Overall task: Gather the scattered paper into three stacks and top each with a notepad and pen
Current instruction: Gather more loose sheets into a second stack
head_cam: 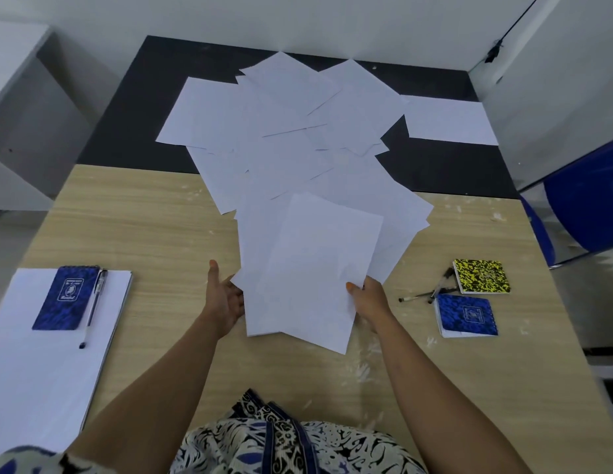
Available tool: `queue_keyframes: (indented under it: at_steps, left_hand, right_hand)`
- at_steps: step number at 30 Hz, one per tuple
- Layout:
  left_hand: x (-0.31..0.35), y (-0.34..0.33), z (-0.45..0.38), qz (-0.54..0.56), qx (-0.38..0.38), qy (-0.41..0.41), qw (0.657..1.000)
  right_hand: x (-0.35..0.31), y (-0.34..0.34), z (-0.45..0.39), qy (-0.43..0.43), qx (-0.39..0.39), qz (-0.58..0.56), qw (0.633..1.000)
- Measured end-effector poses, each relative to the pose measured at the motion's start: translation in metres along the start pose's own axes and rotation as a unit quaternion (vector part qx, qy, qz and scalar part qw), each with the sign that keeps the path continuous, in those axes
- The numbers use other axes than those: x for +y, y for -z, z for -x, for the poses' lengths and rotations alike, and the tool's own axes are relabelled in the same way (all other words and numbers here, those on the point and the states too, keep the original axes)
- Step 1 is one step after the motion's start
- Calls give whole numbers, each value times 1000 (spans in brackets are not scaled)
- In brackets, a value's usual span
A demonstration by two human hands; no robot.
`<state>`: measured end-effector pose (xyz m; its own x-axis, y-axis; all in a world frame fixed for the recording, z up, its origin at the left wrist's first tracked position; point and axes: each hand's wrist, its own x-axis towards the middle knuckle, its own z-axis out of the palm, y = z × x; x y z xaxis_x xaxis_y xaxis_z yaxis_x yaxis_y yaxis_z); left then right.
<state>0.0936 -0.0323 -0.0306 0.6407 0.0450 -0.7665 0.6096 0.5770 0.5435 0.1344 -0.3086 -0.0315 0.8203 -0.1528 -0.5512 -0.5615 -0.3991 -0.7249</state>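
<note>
Where the two hands meet at the near middle of the counter (154, 220), they hold a small batch of white sheets (311, 268) between them: the left hand (226, 299) lies against the batch's left edge with thumb raised and fingers (237, 295) partly tucked under the paper, and the right hand (370, 299) grips the right edge, thumb on top and fingers curled beneath. Behind the batch, the loose sheets (291, 131) spread in an overlapping fan from the pale wood-grain part of the counter onto its black far part; one sheet (448, 121) lies flat at the far right, its left edge touching the fan. At the near left edge sits a squared stack (31, 364), topped by a blue notepad (67, 297) with a pen (94, 307) just beside it, both resting on the paper. To the right of the hands, apart from the paper, lie a yellow-and-black notepad (481, 276) and, just in front of it, a second blue notepad (466, 314); two pens (431, 293) lie crossed to their left, one end touching the second blue notepad. A blue chair (585, 203) stands off the counter's right side. A patterned garment (284, 443) fills the bottom of the view.
</note>
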Motion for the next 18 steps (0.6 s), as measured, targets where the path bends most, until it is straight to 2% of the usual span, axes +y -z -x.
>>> queue_keyframes:
  at_steps: [4,7,11,14,18]
  left_hand:
    - [-1,2,-4,10,-2,-1,1000]
    - [0,5,-9,23,-20,2,1000]
    - [-3,6,-10,-94,-29,-28,995]
    - [-8,8,-13,-136,3,-66,989]
    - [-8,6,-13,-143,24,-69,987]
  right_hand:
    - [-6,7,-4,3,-1,-9,1000]
    - [-13,12,-10,21,-16,65,998]
    - [-24,13,-16,35,-29,188,981]
    - [-30,8,-18,60,39,204,976]
    - [-35,-3,-20,93,108,180,973]
